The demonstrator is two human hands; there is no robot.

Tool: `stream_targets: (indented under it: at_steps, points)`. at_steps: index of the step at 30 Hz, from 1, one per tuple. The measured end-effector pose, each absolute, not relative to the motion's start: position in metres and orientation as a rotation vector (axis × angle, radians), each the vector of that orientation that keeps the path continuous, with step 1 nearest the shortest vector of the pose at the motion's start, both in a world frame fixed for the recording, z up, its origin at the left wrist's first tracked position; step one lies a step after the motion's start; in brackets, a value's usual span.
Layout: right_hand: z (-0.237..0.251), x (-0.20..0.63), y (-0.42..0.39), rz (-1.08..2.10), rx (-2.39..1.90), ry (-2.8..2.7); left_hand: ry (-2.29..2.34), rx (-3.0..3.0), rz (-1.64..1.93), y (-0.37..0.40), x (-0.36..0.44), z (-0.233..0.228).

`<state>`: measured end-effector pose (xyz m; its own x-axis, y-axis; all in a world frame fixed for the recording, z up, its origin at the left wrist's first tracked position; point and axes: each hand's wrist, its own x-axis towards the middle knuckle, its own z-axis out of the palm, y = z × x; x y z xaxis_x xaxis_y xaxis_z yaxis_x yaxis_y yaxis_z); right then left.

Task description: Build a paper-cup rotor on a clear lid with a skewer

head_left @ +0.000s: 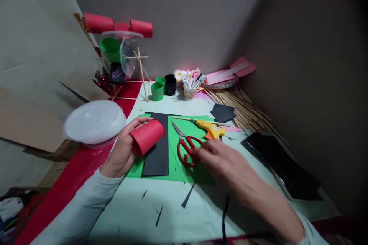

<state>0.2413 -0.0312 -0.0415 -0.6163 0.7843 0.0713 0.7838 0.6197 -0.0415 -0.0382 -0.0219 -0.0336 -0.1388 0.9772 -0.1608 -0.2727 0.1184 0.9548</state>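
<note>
My left hand [122, 149] is closed around a red paper tube [147, 137], which it holds tilted above a black paper strip [157, 160]. The strip lies on green paper sheets [178, 176]. Over the right part of the green paper, my right hand [222, 164] is blurred, its fingers at the handles of red-handled scissors [188, 146]. Whether those fingers grip the scissors I cannot tell. The scissors' blades point away and to the left. Just beyond the hand lies a yellow glue gun [210, 128], with a thin wooden stick [184, 118] beside its nozzle.
At left stands a lidded plastic container [94, 122]. Behind are green paper tubes [157, 92], black tubes [170, 85], a cup of markers [190, 91] and a stick frame [140, 65]. Bamboo sticks [244, 109] and a black phone-like device [276, 157] lie at right.
</note>
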Motion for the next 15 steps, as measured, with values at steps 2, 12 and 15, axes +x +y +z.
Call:
stream_targets:
  at_steps: [2, 12, 15]
  points:
    - [-0.047, 0.230, -0.042, 0.096, -1.005, -2.863, 1.168, 0.808, 1.310, -0.022, -0.038, -0.035]
    - [-0.035, 0.237, -0.043, 0.301, -0.722, -2.625, 1.019, 0.888, 1.301, -0.031, -0.030, -0.025]
    - [-0.017, 0.264, -0.052, 0.488, -0.854, -2.346, 1.038, 1.009, 1.293, -0.033, -0.028, -0.023]
